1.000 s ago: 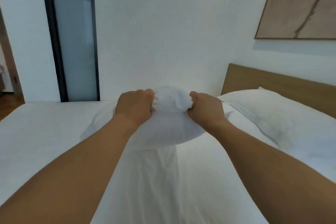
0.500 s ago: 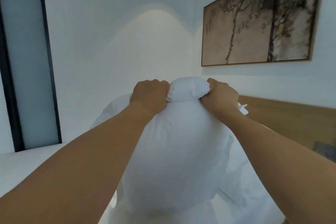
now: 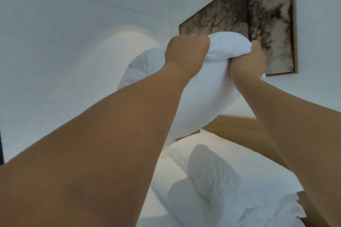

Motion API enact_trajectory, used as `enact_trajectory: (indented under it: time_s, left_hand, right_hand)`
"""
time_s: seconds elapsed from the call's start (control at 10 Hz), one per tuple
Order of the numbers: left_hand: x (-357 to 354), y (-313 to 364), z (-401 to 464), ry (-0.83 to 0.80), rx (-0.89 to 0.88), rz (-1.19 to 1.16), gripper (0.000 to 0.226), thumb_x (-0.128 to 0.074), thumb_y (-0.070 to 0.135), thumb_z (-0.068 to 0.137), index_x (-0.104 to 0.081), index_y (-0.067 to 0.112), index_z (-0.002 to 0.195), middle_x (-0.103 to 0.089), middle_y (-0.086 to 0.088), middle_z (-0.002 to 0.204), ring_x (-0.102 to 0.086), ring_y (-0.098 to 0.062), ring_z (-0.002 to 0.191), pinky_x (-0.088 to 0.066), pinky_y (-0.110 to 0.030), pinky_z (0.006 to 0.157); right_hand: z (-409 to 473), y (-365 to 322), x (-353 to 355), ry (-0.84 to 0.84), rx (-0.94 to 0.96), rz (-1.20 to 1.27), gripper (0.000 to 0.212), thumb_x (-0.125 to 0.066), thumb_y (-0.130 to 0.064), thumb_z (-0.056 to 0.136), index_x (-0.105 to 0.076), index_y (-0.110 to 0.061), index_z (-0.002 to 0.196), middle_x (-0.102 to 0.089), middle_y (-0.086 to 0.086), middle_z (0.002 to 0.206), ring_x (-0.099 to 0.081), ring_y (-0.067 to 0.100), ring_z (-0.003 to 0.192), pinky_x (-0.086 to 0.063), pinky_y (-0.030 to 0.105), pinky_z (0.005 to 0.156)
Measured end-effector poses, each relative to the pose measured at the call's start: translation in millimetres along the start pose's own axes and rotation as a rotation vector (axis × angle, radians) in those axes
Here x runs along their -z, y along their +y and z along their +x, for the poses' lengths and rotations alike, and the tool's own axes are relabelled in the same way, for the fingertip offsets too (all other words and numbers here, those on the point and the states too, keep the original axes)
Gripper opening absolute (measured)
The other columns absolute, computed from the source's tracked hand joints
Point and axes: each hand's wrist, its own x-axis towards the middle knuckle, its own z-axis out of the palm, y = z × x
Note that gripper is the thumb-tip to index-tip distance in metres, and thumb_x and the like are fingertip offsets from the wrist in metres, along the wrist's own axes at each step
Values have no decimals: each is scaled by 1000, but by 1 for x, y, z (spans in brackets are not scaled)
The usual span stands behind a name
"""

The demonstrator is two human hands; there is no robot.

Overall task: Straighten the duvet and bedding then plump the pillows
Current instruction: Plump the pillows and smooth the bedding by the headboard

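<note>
A white pillow (image 3: pixel 201 97) hangs in the air in front of me, raised above the bed. My left hand (image 3: pixel 186 51) grips its bunched top edge on the left, and my right hand (image 3: pixel 249 62) grips the same edge on the right. Both fists are curled tight into the fabric. A second white pillow (image 3: pixel 227 175) lies flat on the bed below, against the wooden headboard (image 3: pixel 238 125). My forearms hide much of the bedding underneath.
A large framed picture (image 3: pixel 258 22) hangs on the white wall just behind the raised pillow. The wooden headboard runs along the right. A dark door frame (image 3: pixel 1 149) shows at the far left edge.
Both hands have lifted the pillow from the bed up to head height, and my view has tilted upward towards the wall and picture.
</note>
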Motion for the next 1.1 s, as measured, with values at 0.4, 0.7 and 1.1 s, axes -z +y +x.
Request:
enact_trajectory:
  time_s: [0.4, 0.7, 1.1]
  left_hand:
    - [-298, 295, -170, -856, -447, -604, 111, -71, 50, 72, 0, 25, 154, -3, 0, 161, -9, -33, 146, -17, -45, 118]
    - [-349, 256, -276, -205, 46, -740, 82, -47, 76, 74, -35, 36, 145, -20, 1, 159, -13, -24, 148, 3, -52, 119]
    - [-415, 218, -286, -637, 1883, -1854, 94, -85, 32, 69, -33, 32, 146, -63, -3, 125, -66, -31, 103, -54, -55, 87]
  right_hand:
    - [-13, 392, -44, 52, -1227, 603, 42, -43, -37, 100, -50, -14, 134, -58, 3, 122, -56, 26, 112, -44, 32, 90]
    - [-33, 481, -91, -94, -953, 553, 62, -86, -27, 69, -57, -11, 122, -69, 3, 106, -68, 26, 85, -57, 38, 76]
    - [-76, 393, -136, -326, -969, 385, 48, -63, -43, 87, -59, -15, 126, -70, -4, 89, -70, 14, 84, -57, 26, 73]
